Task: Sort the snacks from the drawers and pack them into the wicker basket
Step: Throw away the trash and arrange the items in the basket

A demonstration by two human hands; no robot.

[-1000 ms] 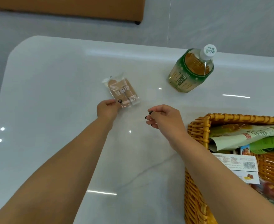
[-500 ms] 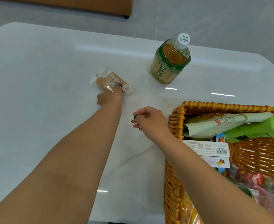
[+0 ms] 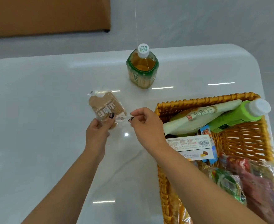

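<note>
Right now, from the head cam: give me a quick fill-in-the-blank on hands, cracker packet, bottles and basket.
1. The left hand pinches the clear packet of ____.
2. The tea bottle with the white cap stands upright on the ____, outside the wicker basket.
3. The bright green bottle lies on its side inside the ____.
4. The right hand, fingers curled, holds ____.

Missing words: crackers; table; basket; nothing

Two bottles [image 3: 142, 68] [image 3: 239, 114], one biscuit packet [image 3: 104, 105], one wicker basket [image 3: 197, 101], two boxes [image 3: 189, 143] [image 3: 197, 155].
</note>
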